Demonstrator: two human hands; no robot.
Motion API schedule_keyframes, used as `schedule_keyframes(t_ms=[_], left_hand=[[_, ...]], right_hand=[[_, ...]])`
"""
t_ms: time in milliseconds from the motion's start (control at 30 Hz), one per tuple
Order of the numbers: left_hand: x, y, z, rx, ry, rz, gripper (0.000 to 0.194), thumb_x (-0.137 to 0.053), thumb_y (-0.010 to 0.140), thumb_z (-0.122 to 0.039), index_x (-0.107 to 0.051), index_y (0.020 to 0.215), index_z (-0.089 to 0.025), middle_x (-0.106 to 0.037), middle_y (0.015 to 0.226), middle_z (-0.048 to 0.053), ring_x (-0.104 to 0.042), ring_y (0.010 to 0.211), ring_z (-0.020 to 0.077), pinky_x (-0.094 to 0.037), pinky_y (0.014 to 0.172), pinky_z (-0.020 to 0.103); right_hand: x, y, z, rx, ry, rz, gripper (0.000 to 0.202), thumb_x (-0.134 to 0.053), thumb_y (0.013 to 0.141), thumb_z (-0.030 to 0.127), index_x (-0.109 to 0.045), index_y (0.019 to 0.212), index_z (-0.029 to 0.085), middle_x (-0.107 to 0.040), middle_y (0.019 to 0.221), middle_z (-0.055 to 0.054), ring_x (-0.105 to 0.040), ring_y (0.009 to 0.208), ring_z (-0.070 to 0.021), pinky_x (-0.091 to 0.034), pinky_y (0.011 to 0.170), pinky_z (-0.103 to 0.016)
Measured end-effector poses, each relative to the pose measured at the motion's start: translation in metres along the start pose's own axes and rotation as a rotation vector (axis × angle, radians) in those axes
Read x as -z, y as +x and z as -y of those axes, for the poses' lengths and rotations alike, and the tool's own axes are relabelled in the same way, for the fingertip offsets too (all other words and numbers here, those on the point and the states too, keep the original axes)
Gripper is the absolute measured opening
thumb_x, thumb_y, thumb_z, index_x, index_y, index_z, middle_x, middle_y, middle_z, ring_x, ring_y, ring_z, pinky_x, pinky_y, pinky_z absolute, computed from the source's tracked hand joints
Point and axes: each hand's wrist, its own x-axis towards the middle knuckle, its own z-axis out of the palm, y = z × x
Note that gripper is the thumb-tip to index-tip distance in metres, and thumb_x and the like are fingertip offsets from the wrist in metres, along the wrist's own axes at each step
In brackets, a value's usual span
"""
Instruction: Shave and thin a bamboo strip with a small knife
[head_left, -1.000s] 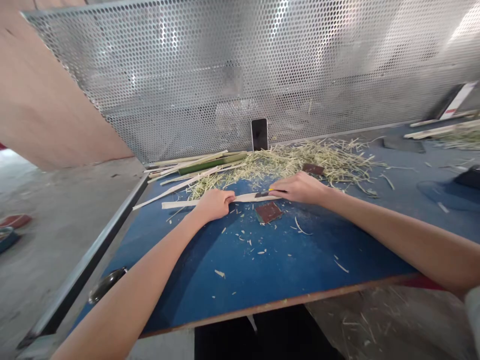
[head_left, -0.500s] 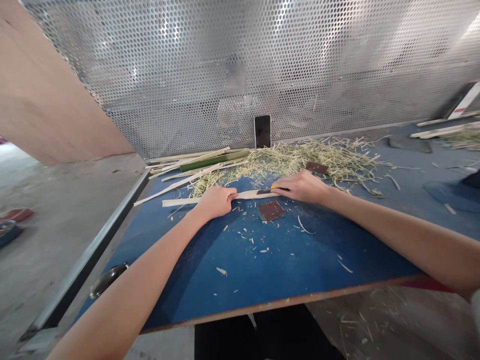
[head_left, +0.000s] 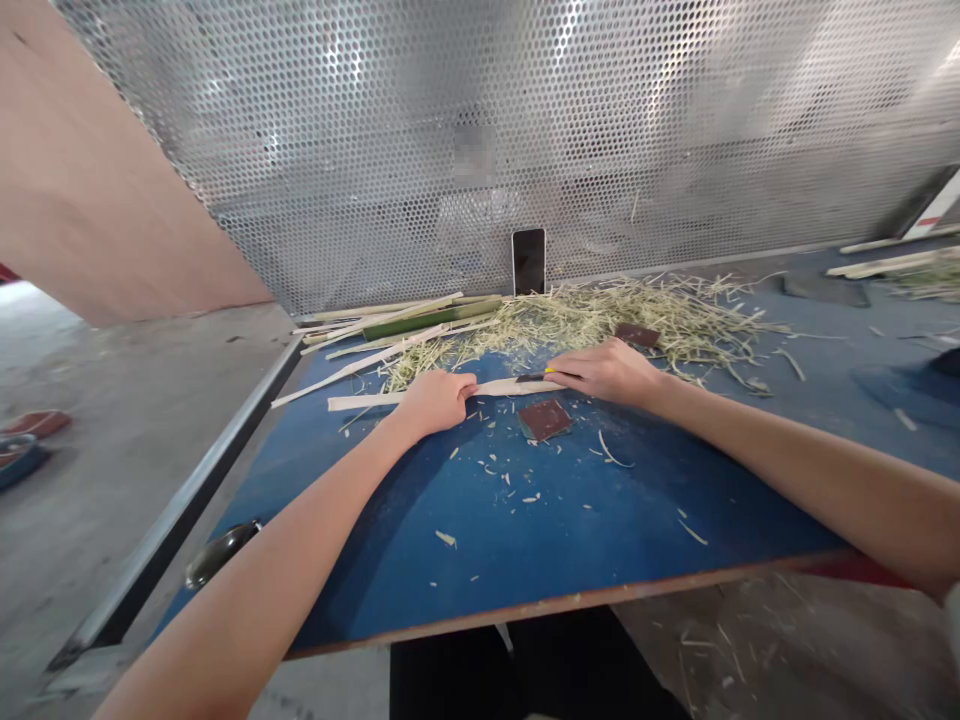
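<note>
My left hand is closed around a pale, flat wooden strip lying across the blue table. The strip's other end sticks out to the left of that hand. Over the strip's right part, my right hand grips a knife with a dark blade and a bit of yellow at the handle. The blade rests on or just above the strip. Just below lies a brown sandpaper piece, with small pale shavings around it.
Shavings are heaped along the back, with another brown piece on them. A phone leans on the perforated metal screen. A green bamboo piece and strips lie back left. A dark shiny object sits near my left forearm.
The whole view has shifted slightly. Both hands keep nearly the same places on the strip and knife; the blade seems to lie a little differently on the strip.
</note>
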Motion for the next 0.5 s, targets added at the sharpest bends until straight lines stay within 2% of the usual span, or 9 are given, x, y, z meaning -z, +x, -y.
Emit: schedule_keyframes(t_ms=[233, 500], left_hand=[[0.002, -0.001, -0.002, 0.015, 0.012, 0.006, 0.038, -0.042, 0.111, -0.028, -0.080, 0.106, -0.026, -0.082, 0.092, 0.010, -0.073, 0.085, 0.0289, -0.044, 0.073, 0.037], [0.004, -0.001, -0.005, 0.016, 0.042, 0.005, 0.038, -0.041, 0.111, -0.028, -0.079, 0.106, -0.026, -0.083, 0.092, 0.009, -0.073, 0.085, 0.0284, -0.044, 0.074, 0.036]], right_hand=[[-0.003, 0.000, 0.000, -0.033, 0.024, 0.014, 0.046, -0.044, 0.121, 0.051, -0.085, 0.128, 0.032, -0.089, 0.110, -0.002, -0.081, 0.094, -0.0200, -0.055, 0.067, -0.028], [0.007, 0.008, 0.004, -0.104, 0.124, 0.146, 0.052, -0.041, 0.121, 0.056, -0.088, 0.119, 0.034, -0.089, 0.104, -0.001, -0.082, 0.088, -0.0212, -0.055, 0.068, -0.030]])
